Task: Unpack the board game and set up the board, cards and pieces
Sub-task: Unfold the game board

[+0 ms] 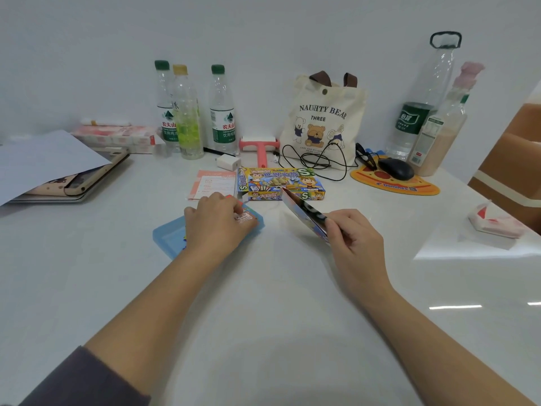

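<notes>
Risk: blue tray (168, 238) could skid on the glossy worktop (263, 317) under left-hand pressure, spilling pieces. Left hand (218, 222) lay curled over the tray, fingers on a card packet; grip unclear. Game box (279, 183) sat just behind. Right hand (355, 237) pinched the folded board (304, 213), tilted; it could slip.

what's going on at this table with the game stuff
A person is unpacking a board game. The right hand holds a folded colourful board tilted above the white table. The left hand rests on a blue plastic tray of pieces. The game box lies just behind, beside a pink leaflet.
</notes>
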### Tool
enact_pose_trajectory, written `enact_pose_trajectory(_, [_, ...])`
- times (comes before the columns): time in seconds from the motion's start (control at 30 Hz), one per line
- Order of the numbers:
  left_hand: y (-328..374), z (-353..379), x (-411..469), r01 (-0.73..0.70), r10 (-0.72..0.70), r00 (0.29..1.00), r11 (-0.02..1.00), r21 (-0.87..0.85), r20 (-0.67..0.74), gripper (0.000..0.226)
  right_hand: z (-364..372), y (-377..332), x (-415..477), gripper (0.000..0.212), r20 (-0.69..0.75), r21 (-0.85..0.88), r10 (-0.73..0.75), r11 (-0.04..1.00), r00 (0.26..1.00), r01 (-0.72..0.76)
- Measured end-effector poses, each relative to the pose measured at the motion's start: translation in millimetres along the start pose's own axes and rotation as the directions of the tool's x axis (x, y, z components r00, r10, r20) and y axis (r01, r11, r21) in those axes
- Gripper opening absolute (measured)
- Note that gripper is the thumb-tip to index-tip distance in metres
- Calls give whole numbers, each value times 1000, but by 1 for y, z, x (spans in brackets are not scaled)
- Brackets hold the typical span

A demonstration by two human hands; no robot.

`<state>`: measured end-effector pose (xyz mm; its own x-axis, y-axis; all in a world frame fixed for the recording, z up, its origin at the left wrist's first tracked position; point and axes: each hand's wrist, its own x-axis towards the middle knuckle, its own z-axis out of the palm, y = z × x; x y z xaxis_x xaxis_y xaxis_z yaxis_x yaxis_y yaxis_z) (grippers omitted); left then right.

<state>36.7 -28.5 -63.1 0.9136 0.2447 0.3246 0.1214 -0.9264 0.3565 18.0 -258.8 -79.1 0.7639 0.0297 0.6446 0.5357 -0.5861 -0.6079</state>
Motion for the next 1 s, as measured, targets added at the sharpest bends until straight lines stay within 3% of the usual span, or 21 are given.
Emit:
enact_pose_trajectory(0.13, [-6, 2, -5, -37, 38, 999, 996, 78, -7, 29, 2, -1, -1, 23, 12, -3, -6, 1000, 1000, 6])
enact_pose_trajectory(0.7, [-48, -7, -3, 98, -76, 986, 984, 146, -146, 32, 16, -6, -5, 29, 118, -60, -169, 982, 979, 177])
enact_pose_trajectory(0.87, [-24, -12, -19, -65, 59, 973, 998, -19, -225, 31, 15, -3, -4, 25, 126, -81, -169, 980, 978, 180])
enact_pose_trajectory(1.0, [-6, -15, -39, -132, 81, 987, 895, -427, -136, 23, 14, -2, -3, 17, 103, -111, -199, 971, 975, 210])
